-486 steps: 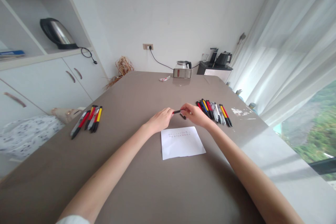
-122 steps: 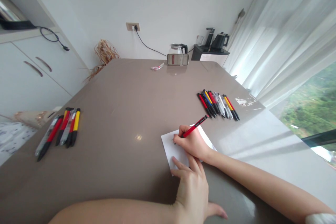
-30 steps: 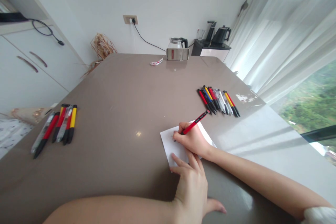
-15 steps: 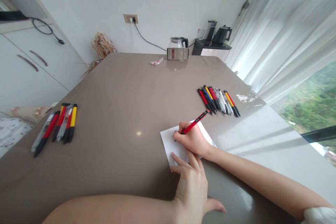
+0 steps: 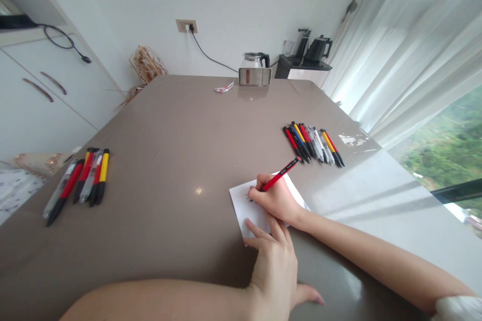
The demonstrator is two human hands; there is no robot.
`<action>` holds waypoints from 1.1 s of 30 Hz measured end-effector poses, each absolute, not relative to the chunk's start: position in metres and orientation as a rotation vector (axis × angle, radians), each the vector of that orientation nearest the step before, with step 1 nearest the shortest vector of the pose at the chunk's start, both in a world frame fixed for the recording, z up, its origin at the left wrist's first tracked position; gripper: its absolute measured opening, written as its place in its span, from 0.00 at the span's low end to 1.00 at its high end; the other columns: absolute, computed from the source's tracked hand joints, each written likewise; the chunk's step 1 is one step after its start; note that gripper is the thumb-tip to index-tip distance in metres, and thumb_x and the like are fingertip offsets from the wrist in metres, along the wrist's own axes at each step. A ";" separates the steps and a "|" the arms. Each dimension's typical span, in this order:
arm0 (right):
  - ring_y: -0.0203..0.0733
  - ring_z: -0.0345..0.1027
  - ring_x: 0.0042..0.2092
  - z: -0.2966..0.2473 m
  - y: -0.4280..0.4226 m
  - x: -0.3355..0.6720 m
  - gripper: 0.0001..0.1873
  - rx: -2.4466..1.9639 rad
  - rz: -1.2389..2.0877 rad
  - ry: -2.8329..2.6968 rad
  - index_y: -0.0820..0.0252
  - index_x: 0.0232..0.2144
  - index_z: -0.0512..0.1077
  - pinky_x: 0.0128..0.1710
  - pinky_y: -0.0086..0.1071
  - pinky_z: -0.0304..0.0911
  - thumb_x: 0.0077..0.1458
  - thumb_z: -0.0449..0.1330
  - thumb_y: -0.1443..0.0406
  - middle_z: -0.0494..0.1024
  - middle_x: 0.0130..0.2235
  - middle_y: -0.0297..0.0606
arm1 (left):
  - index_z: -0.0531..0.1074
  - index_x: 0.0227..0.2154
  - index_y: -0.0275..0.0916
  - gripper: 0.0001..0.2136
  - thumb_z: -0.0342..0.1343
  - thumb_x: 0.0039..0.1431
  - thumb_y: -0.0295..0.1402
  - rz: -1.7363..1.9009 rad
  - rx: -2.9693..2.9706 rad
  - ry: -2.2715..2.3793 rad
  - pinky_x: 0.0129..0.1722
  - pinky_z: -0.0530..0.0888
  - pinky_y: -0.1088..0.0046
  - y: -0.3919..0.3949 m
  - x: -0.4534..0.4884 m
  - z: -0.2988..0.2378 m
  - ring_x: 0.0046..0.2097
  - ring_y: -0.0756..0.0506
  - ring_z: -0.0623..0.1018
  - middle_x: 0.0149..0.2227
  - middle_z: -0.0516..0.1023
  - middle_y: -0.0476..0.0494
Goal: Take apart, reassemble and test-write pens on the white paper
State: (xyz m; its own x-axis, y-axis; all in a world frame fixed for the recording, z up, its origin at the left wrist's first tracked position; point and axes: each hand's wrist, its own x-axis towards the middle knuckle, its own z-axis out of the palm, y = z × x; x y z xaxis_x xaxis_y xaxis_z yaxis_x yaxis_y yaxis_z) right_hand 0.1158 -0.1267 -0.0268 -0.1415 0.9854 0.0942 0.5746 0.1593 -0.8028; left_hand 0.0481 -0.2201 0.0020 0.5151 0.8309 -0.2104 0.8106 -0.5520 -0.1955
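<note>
My right hand (image 5: 276, 200) is closed around a red pen (image 5: 281, 174), its tip down on a white sheet of paper (image 5: 248, 208) in the middle of the brown table (image 5: 181, 130). The pen's black cap end points up and to the right. My left hand (image 5: 273, 266) lies flat with fingers spread, its fingertips pressing on the near edge of the paper. A row of several pens (image 5: 312, 143) in red, blue, yellow and clear lies beyond my right hand. A second group of several pens (image 5: 81, 181) lies at the table's left side.
A phone (image 5: 255, 76) stands propped at the far table edge, with a small wrapper (image 5: 224, 88) next to it. Kettles (image 5: 318, 49) sit on a low stand by the wall. White cabinets are on the left, curtains and a window on the right.
Over the last second almost nothing moved; my right hand keeps the red pen on the paper with only slight shifts. Sixteen seconds ago both hands held a black pen above the paper.
</note>
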 end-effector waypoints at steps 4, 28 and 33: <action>0.28 0.48 0.20 -0.029 -0.127 0.116 0.10 -1.477 0.817 -1.802 0.61 0.14 0.55 0.18 0.23 0.47 0.41 0.52 0.68 0.57 0.15 0.27 | 0.56 0.53 0.25 0.51 0.40 0.31 0.64 0.437 -2.670 -1.450 0.27 0.71 0.54 -0.220 0.048 0.002 0.43 0.22 0.68 0.51 0.58 0.16; 0.27 0.47 0.20 -0.027 -0.127 0.116 0.09 -1.452 0.857 -1.836 0.61 0.14 0.55 0.18 0.23 0.46 0.40 0.52 0.68 0.56 0.16 0.26 | 0.56 0.53 0.27 0.50 0.41 0.32 0.64 0.441 -2.673 -1.462 0.28 0.72 0.54 -0.219 0.048 0.004 0.44 0.22 0.67 0.52 0.57 0.17; 0.28 0.49 0.20 -0.026 -0.128 0.117 0.08 -1.464 0.855 -1.818 0.61 0.14 0.56 0.18 0.24 0.47 0.39 0.52 0.69 0.58 0.16 0.27 | 0.56 0.53 0.26 0.50 0.41 0.32 0.64 0.440 -2.669 -1.455 0.28 0.72 0.54 -0.218 0.048 0.003 0.43 0.22 0.67 0.52 0.58 0.17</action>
